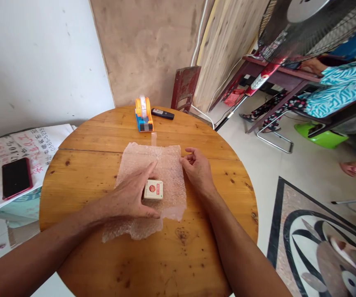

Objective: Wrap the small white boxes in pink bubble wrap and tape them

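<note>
Lying on bubble wrap (173, 171): one small box (153, 189)

We record the small box, cream with a red label and round emblem, flat on the bubble wrap. Our left hand (131, 196) is spread around its left side, thumb on the near side, fingers toward the far side, with a wide gap between; we cannot tell whether it touches the box. Our right hand (198, 167) is apart from the left, at the wrap's right edge, thumb and forefinger close together; we cannot tell whether the film is pinched there.

The wrap lies on a round wooden tabletop (193, 264), a strip of tape (154, 139) at its far edge. Beyond that we note an orange-and-blue tape dispenser (143, 115) and, just beside it, a dark remote (163, 114). Left of the tabletop, a phone (17, 178) lies on lettered sheets (46, 138). Off right stands a fan (304, 33).
</note>
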A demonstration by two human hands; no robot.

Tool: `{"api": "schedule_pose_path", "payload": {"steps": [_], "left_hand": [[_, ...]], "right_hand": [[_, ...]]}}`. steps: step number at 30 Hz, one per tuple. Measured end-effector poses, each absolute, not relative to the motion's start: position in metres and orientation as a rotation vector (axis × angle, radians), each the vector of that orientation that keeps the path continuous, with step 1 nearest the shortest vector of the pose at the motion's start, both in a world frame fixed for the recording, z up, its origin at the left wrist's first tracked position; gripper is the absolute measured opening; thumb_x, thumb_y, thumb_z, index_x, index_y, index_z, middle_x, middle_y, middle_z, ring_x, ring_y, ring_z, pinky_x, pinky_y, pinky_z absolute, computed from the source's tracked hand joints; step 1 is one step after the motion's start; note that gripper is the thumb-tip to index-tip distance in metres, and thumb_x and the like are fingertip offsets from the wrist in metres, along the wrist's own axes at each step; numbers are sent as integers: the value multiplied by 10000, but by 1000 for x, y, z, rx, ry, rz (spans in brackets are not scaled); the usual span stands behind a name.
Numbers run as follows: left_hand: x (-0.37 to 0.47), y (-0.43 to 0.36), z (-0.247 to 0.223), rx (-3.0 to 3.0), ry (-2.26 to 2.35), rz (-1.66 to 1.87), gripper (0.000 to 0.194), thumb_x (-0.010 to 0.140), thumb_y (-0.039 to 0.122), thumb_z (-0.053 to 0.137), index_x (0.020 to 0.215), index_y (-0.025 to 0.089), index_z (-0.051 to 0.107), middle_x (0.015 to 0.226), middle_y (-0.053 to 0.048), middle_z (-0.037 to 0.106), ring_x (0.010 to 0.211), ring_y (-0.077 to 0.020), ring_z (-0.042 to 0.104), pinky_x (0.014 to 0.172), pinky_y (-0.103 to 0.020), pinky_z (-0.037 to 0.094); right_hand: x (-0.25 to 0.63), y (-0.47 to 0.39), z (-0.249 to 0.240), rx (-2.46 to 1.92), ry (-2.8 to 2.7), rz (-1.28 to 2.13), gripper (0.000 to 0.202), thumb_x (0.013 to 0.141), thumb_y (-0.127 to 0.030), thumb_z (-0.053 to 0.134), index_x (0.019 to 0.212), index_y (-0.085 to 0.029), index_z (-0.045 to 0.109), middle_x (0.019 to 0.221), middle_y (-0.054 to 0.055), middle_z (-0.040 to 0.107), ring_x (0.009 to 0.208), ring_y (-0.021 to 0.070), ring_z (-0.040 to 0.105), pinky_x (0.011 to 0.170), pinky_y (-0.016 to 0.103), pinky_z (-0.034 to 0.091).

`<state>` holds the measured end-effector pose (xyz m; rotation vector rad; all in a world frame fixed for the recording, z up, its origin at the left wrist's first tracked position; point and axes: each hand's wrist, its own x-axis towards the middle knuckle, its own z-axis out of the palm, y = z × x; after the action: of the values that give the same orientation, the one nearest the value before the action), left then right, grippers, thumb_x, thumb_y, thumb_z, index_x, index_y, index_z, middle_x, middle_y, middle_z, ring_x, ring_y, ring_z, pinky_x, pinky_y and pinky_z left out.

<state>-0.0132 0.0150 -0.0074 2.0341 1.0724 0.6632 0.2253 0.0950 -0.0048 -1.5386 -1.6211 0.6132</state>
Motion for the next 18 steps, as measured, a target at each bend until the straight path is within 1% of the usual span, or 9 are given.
{"api": "schedule_pose_path", "payload": {"steps": [2, 4, 7, 9, 11, 14, 16, 18], "left_hand": [[-13, 16, -7, 1975, 1072, 679, 1281, 631, 435, 828, 1563, 244, -31, 1368, -132, 547, 1274, -325, 497, 1081, -506, 369], [-13, 17, -8, 1919, 1072, 700, 1278, 628, 428, 831, 1564, 247, -19, 1365, -127, 556, 1277, -321, 500, 1082, -502, 371], [-13, 17, -10, 1878, 1063, 724, 1273, 623, 421, 840, 1566, 255, 1, 1385, -124, 551, 1303, -327, 486, 1097, -509, 357], [-13, 17, -11, 1875, 1047, 732, 1261, 630, 407, 838, 1566, 260, 7, 1408, -119, 537, 1323, -329, 470, 1112, -515, 339], [-13, 17, -10, 1867, 1039, 737, 1252, 641, 388, 831, 1565, 260, -4, 1430, -119, 521, 1318, -327, 477, 1106, -509, 349], [-13, 17, -7, 1876, 1057, 716, 1248, 641, 352, 824, 1566, 239, -7, 1446, -132, 504, 1314, -327, 481, 1096, -495, 365], [-13, 18, -6, 1906, 1069, 701, 1238, 637, 331, 819, 1567, 230, 7, 1461, -141, 484, 1327, -331, 467, 1103, -493, 358], [-14, 18, -8, 1934, 1055, 705, 1227, 648, 332, 808, 1566, 230, 0, 1464, -145, 478, 1329, -330, 466, 1103, -499, 360]], "right_hand": [[227, 90, 4, -1566, -1657, 483, 330, 752, -301, 617, 1058, -179, 622, 804, 18, 648, 610, 145, 539, 634, 313, 441], [224, 79, 18, -1463, -1678, 461, 252, 784, -307, 613, 1001, -186, 655, 826, 29, 655, 613, 142, 542, 621, 308, 449], [213, 55, 41, -1154, -1798, 627, 144, 851, -312, 614, 920, -203, 680, 799, 18, 675, 670, 145, 588, 641, 288, 481], [204, 41, 51, -960, -1971, 724, 116, 867, -286, 629, 941, -212, 681, 879, 22, 701, 779, 152, 630, 723, 288, 506], [197, 32, 53, -872, -2188, 799, 209, 857, -260, 650, 1063, -228, 666, 1027, 35, 708, 908, 171, 643, 800, 307, 510], [190, 28, 41, -916, -2431, 750, 453, 800, -232, 682, 1242, -223, 588, 1194, 80, 670, 1056, 233, 616, 901, 384, 489], [187, 27, 33, -944, -2502, 676, 505, 778, -222, 673, 1271, -199, 568, 1254, 109, 646, 1107, 263, 598, 937, 419, 472], [187, 27, 31, -955, -2533, 626, 457, 776, -219, 654, 1228, -182, 599, 1252, 117, 651, 1096, 269, 606, 929, 415, 474]]}}
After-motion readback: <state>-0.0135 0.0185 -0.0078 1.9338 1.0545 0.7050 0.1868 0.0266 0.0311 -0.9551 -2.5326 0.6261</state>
